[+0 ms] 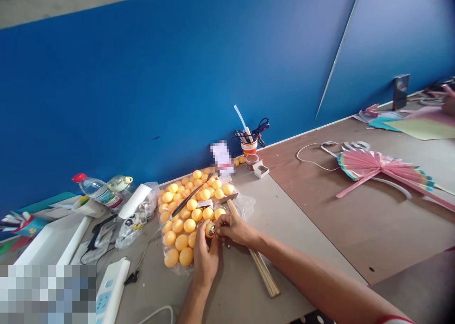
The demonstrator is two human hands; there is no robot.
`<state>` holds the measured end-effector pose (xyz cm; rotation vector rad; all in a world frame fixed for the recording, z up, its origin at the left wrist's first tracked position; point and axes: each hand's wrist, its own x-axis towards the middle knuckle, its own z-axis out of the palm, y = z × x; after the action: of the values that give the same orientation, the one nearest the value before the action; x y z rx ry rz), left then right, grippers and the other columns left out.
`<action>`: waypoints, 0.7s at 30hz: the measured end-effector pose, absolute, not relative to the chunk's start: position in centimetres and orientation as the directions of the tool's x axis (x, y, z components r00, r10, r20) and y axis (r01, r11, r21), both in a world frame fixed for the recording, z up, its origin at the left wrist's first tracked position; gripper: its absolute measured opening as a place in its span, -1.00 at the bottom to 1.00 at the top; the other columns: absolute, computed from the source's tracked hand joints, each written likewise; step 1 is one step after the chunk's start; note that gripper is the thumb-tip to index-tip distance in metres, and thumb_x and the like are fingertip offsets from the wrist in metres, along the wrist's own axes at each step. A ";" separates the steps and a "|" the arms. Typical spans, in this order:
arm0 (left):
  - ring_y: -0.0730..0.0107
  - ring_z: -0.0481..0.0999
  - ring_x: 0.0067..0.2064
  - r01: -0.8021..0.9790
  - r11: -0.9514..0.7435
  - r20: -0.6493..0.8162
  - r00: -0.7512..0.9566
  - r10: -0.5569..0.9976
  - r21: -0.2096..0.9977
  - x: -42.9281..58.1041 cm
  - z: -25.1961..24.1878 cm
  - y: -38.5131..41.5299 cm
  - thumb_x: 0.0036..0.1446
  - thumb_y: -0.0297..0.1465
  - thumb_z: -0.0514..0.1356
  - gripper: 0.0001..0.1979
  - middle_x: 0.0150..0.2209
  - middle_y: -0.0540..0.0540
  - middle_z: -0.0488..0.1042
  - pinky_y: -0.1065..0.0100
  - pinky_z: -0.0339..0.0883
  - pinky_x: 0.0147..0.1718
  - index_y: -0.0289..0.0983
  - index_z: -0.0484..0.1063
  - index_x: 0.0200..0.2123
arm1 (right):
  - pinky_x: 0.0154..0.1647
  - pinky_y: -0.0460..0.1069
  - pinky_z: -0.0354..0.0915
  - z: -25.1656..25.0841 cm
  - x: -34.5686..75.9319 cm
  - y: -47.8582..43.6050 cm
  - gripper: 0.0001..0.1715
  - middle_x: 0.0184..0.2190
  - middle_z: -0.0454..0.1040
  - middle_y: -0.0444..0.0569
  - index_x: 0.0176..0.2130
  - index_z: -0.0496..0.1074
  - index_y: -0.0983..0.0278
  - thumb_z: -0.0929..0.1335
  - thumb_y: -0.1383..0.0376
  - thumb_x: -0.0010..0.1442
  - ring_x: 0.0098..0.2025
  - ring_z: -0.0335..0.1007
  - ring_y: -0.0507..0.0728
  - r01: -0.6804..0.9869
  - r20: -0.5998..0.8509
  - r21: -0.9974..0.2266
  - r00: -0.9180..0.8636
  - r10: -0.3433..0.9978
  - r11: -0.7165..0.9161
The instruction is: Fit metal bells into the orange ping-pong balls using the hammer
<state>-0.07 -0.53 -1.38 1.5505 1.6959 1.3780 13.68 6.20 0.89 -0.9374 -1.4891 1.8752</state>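
Note:
My left hand [206, 260] is closed around an orange table tennis ball [210, 230] with something dark and silvery on its upper side. Pinched together at the ball's right edge are the fingers of my right hand [234, 228]; whatever lies between them is too small to name. Just beyond both hands, many orange balls [181, 242] lie in rows on clear plastic. A dark, thin tool [190, 196] and a small white box [205, 203] rest on top of them. Under my right wrist runs a bundle of wooden sticks [265, 273], near a blade [228, 198].
A paper cup [249, 147] with pens and a glue gun stands by the blue wall, beside a small open box [261, 171]. Left are a plastic bottle [97, 191], a white tray [76, 241] and a power strip [113, 291]. A pink paper fan [380, 165] lies right.

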 end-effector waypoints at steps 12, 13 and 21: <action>0.14 0.47 0.09 0.555 -0.135 0.308 -0.231 0.923 0.821 -0.1 -1.7 -0.6 0.23 -0.20 0.11 -0.62 0.04 -0.26 0.48 0.10 0.38 0.08 -0.25 0.32 0.05 | -0.57 -0.14 0.17 0.8 13.7 6.2 -0.86 -0.67 0.34 -0.21 -0.45 0.36 0.30 0.31 0.52 0.02 -0.62 0.22 -0.04 0.018 -0.187 -0.976 -0.585 0.789 -0.218; 0.14 0.48 0.08 0.555 -0.138 0.310 -0.229 0.923 0.820 -0.1 -1.7 -0.6 0.23 -0.20 0.10 -0.62 0.03 -0.26 0.48 0.10 0.38 0.07 -0.25 0.32 0.05 | -0.57 -0.14 0.17 0.9 13.7 6.2 -0.86 -0.67 0.34 -0.21 -0.46 0.35 0.30 0.31 0.52 0.01 -0.61 0.23 -0.04 0.012 -0.186 -0.975 -0.586 0.788 -0.221; 0.13 0.47 0.09 0.570 -0.150 0.327 -0.222 0.919 0.808 0.0 -1.4 -0.5 0.23 -0.20 0.10 -0.62 0.04 -0.27 0.48 0.10 0.39 0.06 -0.25 0.32 0.05 | -0.57 -0.15 0.15 1.0 13.9 6.2 -0.86 -0.67 0.35 -0.20 -0.46 0.37 0.32 0.30 0.52 0.03 -0.61 0.21 -0.05 -0.049 -0.166 -0.969 -0.606 0.778 -0.244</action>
<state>-0.03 -0.52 -1.41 1.6774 1.7609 1.3223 13.85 6.22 1.04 -0.8972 -1.4470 1.9036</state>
